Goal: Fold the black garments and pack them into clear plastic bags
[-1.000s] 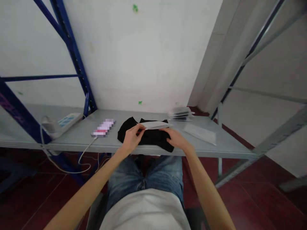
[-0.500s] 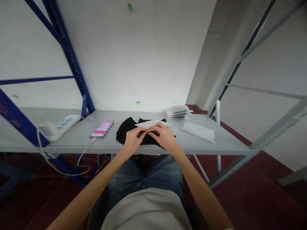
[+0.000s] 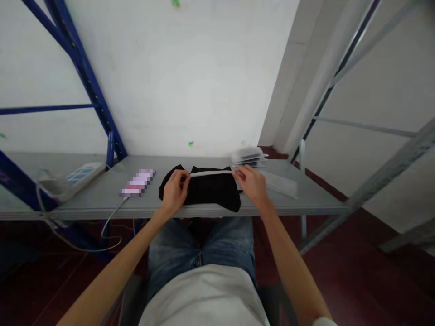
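Note:
A narrow white strip [image 3: 211, 172] is stretched between my two hands, just over the far side of a black cloth piece [image 3: 212, 190]. My left hand [image 3: 176, 188] pinches the strip's left end between thumb and fingers, above the left part of the cloth. At the other end, my right hand [image 3: 250, 182] pinches the strip near the cloth's right edge. The black cloth lies on the grey shelf [image 3: 112, 190], its front corner reaching the shelf's front edge. Whether the strip touches the cloth, I cannot tell.
A stack of white sheets [image 3: 248, 157] is at the back right, with a flat, whitish translucent piece [image 3: 280, 184] in front of it. On the left lie a phone [image 3: 138, 183] with a white cable [image 3: 112, 216] and a power strip [image 3: 79, 179]. Blue posts [image 3: 91, 86] rise at the left.
My hands have moved apart from near the cloth's middle to its two sides. The white piece, wider before, now shows as a narrow strip between them. The view has shifted slightly.

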The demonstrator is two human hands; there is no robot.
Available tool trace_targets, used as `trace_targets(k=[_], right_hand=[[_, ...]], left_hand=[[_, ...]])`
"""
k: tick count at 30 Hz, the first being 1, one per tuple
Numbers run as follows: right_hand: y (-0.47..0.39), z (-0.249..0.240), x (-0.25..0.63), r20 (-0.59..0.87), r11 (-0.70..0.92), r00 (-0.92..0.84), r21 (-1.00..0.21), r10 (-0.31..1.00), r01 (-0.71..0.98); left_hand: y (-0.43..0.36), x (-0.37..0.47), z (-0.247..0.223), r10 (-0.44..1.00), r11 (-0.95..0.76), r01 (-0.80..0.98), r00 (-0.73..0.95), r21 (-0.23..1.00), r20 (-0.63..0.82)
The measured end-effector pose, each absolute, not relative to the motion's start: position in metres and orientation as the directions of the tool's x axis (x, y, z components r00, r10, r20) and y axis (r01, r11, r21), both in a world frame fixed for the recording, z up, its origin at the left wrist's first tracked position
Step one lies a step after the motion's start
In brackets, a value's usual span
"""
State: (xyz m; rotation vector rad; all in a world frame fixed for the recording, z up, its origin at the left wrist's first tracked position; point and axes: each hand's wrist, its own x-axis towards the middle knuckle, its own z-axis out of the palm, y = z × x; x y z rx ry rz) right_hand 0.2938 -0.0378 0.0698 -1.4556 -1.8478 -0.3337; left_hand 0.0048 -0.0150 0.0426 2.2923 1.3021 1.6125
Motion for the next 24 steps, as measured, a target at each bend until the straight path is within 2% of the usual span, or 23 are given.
trace_targets(k=[5,9,11,14,16,18,21,24], right_hand=[[-0.046,0.084,0.295,0.596,0.115,0.072,-0.269,0.800,0.956],[-0.050,0.090,0.297,0.531,0.047,0.132,-0.310,0.837,0.950],[-0.049,0.088,0.296,0.487,0.093,0.109,-0.373,0.867,0.923],[-0.045,0.080,0.290,0.421,0.279,-0.047,-0.509,0.906,0.814],[-0.040,0.075,0.284,0.407,0.380,-0.148,-0.578,0.901,0.722],[-0.036,0.074,0.285,0.430,0.424,-0.169,-0.614,0.887,0.666],[-0.033,0.078,0.309,0.525,0.423,-0.061,-0.606,0.849,0.673],[-0.034,0.079,0.358,0.568,0.258,0.160,-0.583,0.807,0.770]], left_hand=[[-0.014,0.010,0.039,0.680,-0.607,0.640,0.112,0.471,0.724],[-0.014,0.012,0.039,0.687,-0.589,0.662,0.108,0.464,0.719],[-0.016,0.014,0.038,0.706,-0.588,0.641,0.108,0.493,0.700],[-0.022,0.021,0.037,0.713,-0.624,0.586,0.157,0.516,0.683],[-0.025,0.026,0.036,0.699,-0.652,0.570,0.198,0.499,0.687],[-0.027,0.028,0.034,0.691,-0.660,0.588,0.232,0.467,0.685],[-0.024,0.024,0.030,0.709,-0.631,0.655,0.268,0.416,0.653],[-0.015,0.012,0.025,0.749,-0.577,0.719,0.274,0.388,0.604]])
